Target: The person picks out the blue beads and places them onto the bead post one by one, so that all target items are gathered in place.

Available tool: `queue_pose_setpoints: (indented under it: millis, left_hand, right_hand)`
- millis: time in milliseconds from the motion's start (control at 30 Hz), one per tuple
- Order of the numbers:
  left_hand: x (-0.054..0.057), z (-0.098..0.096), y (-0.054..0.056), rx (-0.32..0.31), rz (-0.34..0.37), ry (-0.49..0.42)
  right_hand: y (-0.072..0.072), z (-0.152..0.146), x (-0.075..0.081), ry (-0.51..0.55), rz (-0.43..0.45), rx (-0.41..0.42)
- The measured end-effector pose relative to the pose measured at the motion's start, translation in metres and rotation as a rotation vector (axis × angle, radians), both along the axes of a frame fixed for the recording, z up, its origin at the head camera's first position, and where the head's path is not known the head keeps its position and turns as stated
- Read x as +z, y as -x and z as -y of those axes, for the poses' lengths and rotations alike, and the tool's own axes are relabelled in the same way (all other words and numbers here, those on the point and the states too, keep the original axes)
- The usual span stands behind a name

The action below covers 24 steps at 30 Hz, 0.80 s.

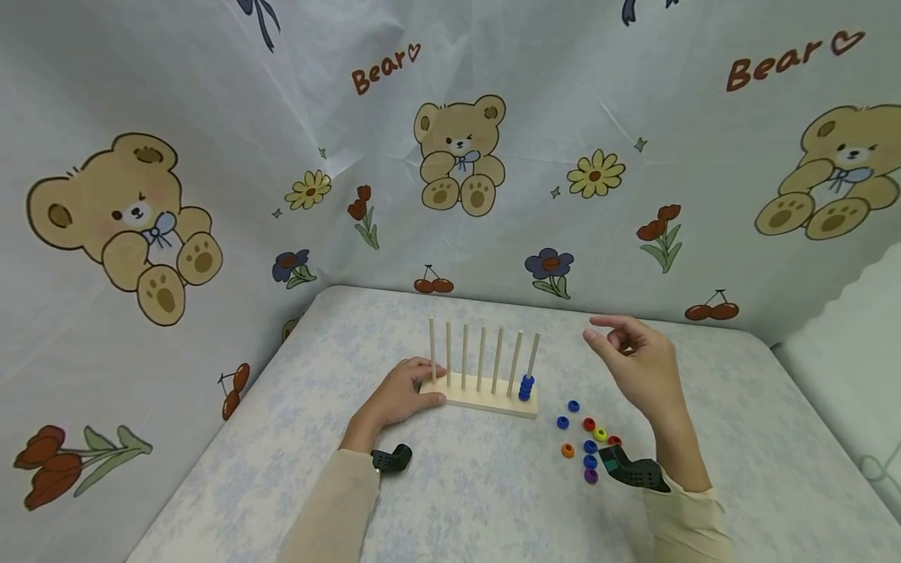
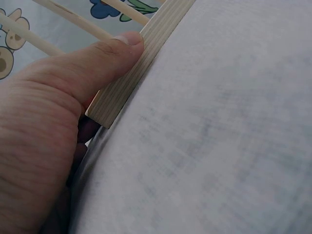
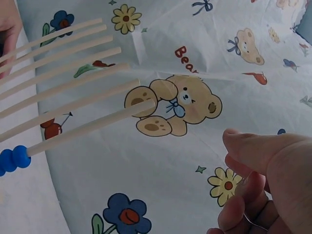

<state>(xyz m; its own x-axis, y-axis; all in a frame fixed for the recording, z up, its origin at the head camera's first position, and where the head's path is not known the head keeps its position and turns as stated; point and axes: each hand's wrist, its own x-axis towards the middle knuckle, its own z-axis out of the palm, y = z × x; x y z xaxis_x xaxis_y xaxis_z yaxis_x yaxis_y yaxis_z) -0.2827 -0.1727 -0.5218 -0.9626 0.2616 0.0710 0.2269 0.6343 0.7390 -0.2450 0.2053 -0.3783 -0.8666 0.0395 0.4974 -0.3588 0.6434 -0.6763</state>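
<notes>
At the centre of the head view, a wooden stand (image 1: 486,398) with seven upright pegs (image 1: 482,360) rests on the table (image 1: 486,493). The left hand (image 1: 398,397) grips the stand's left end, its thumb pressed along the front edge. Blue beads (image 1: 525,389) are stacked on the rightmost peg. Right of centre, the right hand (image 1: 644,367) is raised above the table, thumb and forefinger stretched out with a narrow gap, the other fingers loosely bent. Lower right of centre lie loose blue, red, yellow, orange and purple beads (image 1: 590,461).
</notes>
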Motion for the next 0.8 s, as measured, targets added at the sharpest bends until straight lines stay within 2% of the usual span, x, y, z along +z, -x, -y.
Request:
queue_pose_setpoints:
  millis: [367, 600, 800]
  left_hand:
    - [0.001, -0.005, -0.001, -0.004, 0.001, -0.002]
    - [-0.002, -0.006, -0.002, -0.001, 0.005, 0.001]
    - [-0.001, -0.003, -0.001, -0.004, -0.016, -0.001]
  right_hand:
    - [-0.01, -0.022, -0.005, -0.132, 0.017, 0.012]
    - [-0.014, -0.032, -0.017, -0.168, 0.061, 0.02]
    - [-0.011, -0.035, -0.027, -0.167, 0.1, 0.04]
